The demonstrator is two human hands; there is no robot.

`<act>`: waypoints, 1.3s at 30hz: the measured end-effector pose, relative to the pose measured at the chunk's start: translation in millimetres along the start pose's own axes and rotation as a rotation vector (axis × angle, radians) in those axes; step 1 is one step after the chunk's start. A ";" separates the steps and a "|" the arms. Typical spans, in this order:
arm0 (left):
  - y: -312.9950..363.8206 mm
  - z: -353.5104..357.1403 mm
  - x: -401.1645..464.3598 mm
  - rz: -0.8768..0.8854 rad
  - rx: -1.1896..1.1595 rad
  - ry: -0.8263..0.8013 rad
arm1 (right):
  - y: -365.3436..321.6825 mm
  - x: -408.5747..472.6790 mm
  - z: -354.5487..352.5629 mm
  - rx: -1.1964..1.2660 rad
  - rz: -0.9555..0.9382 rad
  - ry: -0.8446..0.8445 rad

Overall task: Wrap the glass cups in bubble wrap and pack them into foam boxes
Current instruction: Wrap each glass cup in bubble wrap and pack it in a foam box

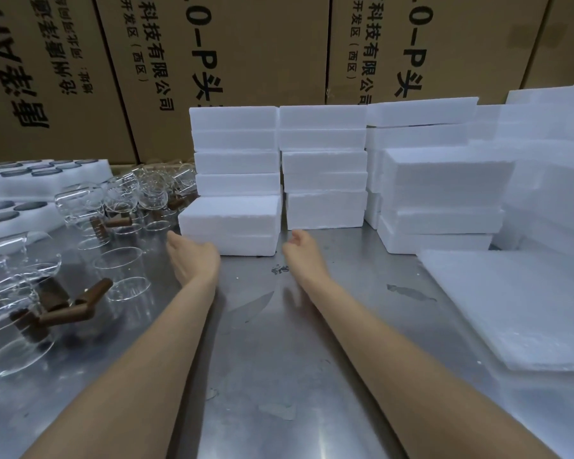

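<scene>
Both grips are empty. The left hand (193,260) is spread, fingers straight and reaching toward the near left corner of the closest foam box (229,223), just beside it and perhaps grazing it. The right hand (300,248) hangs loosely curled with nothing in it, just off the same box's near right corner, so the box sits between the two hands on the steel desk (279,359).

Beyond the hands, more foam boxes (323,167) are stacked in columns, all with lids on (whether any already holds a cup cannot be told). To the right of the right hand lies a flat pile of white sheets (517,306), which is likely the wrapping material, though its texture is too soft to confirm. To the left of the left hand stand and lie the glass cups (123,270), several with brown handles (90,296), all bare. Farther left are foam trays (47,183) with round holes, and cardboard cartons (246,51) fill the background.

By this view the work looks barely begun: no cup shows any wrap, and no box is open. Wrapping and packing appear to remain for every cup in sight.
</scene>
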State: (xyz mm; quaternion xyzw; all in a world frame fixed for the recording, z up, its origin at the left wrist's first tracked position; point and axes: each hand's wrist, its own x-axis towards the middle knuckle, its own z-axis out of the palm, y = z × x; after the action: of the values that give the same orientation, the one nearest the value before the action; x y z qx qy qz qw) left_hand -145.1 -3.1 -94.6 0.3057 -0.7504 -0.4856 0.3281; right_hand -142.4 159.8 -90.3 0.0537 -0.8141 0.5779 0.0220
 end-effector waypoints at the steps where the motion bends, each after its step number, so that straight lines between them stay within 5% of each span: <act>1: -0.2 0.3 0.7 0.000 0.005 -0.003 | -0.6 -0.5 3.5 -0.016 -0.014 -0.013; 14: 0.1 -8.3 -8.0 0.053 0.055 -0.103 | 0.0 -6.4 0.9 -0.129 -0.061 -0.060; 27: -4.3 -38.6 -66.3 0.330 0.075 -0.509 | 24.8 -55.5 -59.9 -0.119 -0.028 0.075; 33: -15.3 -42.8 -83.5 0.481 0.244 -0.638 | 28.8 -76.8 -82.0 -0.107 -0.030 0.134; 39: -8.5 -49.0 -90.5 0.538 0.421 -0.598 | 23.3 -78.6 -80.1 -0.153 -0.008 0.146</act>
State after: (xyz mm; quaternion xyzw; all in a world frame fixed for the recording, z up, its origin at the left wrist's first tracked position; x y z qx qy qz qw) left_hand -51.1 38.5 -104.9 0.0063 -0.9473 -0.2870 0.1423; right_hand -69.0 247.9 -93.4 0.0126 -0.8519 0.5161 0.0877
